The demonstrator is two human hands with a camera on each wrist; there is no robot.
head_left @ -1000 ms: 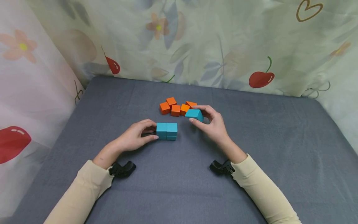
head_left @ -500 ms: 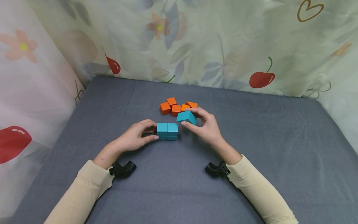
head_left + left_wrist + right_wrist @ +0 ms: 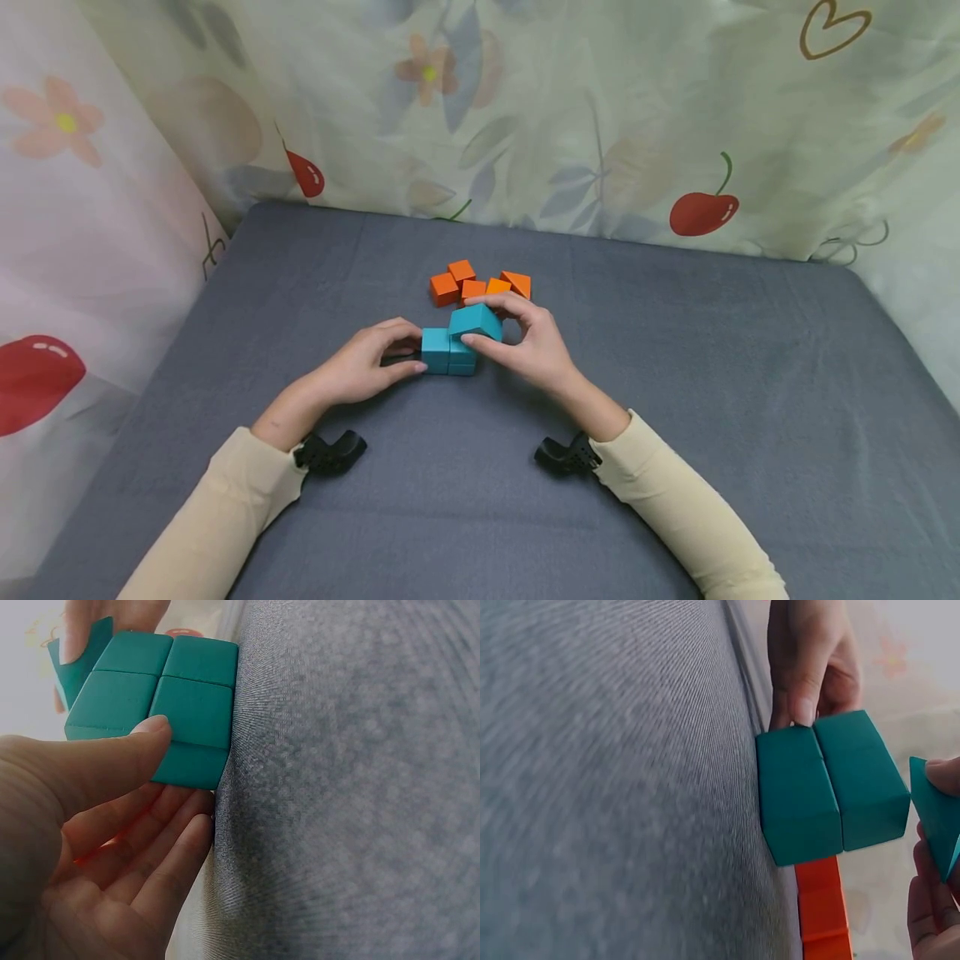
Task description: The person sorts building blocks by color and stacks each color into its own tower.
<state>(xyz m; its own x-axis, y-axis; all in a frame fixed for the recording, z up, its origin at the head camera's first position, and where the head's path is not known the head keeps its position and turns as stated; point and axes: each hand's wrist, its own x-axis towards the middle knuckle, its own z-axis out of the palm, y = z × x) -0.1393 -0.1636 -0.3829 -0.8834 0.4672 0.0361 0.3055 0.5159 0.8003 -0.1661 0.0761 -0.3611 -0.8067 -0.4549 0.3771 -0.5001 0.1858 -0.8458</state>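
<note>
Blue blocks (image 3: 437, 352) stand together on the cloth, two wide and two high, as the left wrist view shows. My left hand (image 3: 365, 364) holds this stack from its left side, thumb on the near face (image 3: 154, 724) and fingers behind. In my right hand (image 3: 538, 348) a blue triangular prism block (image 3: 476, 319) is pinched between thumb and fingers. The prism is tilted and overlaps the stack's right top in the head view. In the right wrist view, a gap shows between the prism (image 3: 936, 806) and the stack (image 3: 799, 787).
Several orange blocks (image 3: 444, 289), including a triangular one (image 3: 517, 283), lie just behind the stack. A grey cloth (image 3: 450, 500) covers the table. A patterned curtain (image 3: 562, 125) hangs along the back and sides.
My right hand has moved left with the prism, from beside the orange blocks to over the stack's right half. The left hand and the stack have stayed put.
</note>
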